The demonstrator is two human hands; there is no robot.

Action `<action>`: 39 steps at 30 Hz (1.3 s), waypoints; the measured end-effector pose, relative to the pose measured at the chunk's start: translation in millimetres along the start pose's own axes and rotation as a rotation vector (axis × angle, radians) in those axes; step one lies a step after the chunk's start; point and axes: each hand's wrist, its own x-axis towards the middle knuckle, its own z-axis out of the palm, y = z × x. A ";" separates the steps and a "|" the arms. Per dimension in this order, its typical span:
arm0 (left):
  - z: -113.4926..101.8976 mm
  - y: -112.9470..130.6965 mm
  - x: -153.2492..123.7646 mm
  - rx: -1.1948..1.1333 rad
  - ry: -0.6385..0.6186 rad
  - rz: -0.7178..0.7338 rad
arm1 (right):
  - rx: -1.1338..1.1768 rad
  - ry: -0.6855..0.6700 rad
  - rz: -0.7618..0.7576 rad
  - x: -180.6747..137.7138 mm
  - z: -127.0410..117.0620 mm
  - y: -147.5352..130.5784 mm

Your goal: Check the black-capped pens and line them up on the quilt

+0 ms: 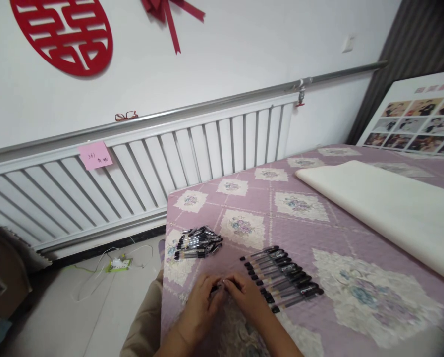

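Note:
My left hand [202, 301] and my right hand [243, 293] meet just above the near left part of the table, fingers closed in a pinch. Between their fingertips is a small dark piece [216, 286], mostly hidden by the fingers; I cannot tell its kind. Right of my right hand lies a slanted row of several pens [281, 275] with clear barrels and black ends. Beyond my left hand, near the table's left edge, is a loose pile of short black and clear pen parts [198, 242].
A purple floral cloth [277, 230] covers the table. A folded cream sheet [385, 208] lies on its right side, with a photo board [418, 116] behind. A white radiator [192, 144] runs along the wall. A power strip [120, 264] with cables lies on the floor at left.

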 end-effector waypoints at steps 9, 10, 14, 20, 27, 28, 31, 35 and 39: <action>10.6 -22.8 -8.4 0.151 0.098 0.038 | 0.008 0.044 0.033 -4.1 -4.1 6.9; 11.4 -25.5 -9.7 0.169 0.100 0.043 | 0.000 0.034 0.020 -4.8 -4.0 5.8; 12.8 -31.4 -14.4 0.200 0.114 0.038 | -0.068 -0.017 -0.019 -7.2 -1.4 -0.3; 13.7 -31.5 -15.6 0.190 0.118 0.014 | -0.128 -0.040 -0.033 -8.3 1.9 -3.1; 12.6 -31.6 -16.4 0.169 0.112 0.019 | -0.166 -0.056 -0.057 -8.4 4.8 0.3; 12.7 -32.2 -16.7 0.170 0.106 0.016 | -0.171 -0.058 -0.058 -8.6 5.8 1.2; 13.9 -34.9 -17.8 0.167 0.113 0.006 | -0.183 -0.066 -0.063 -9.3 8.9 3.0; 16.8 -39.1 -20.0 0.154 0.130 -0.006 | -0.185 -0.092 -0.092 -10.1 11.1 2.4; 15.7 -42.4 -22.6 0.158 0.110 0.012 | -0.231 -0.103 -0.083 -10.8 11.4 0.8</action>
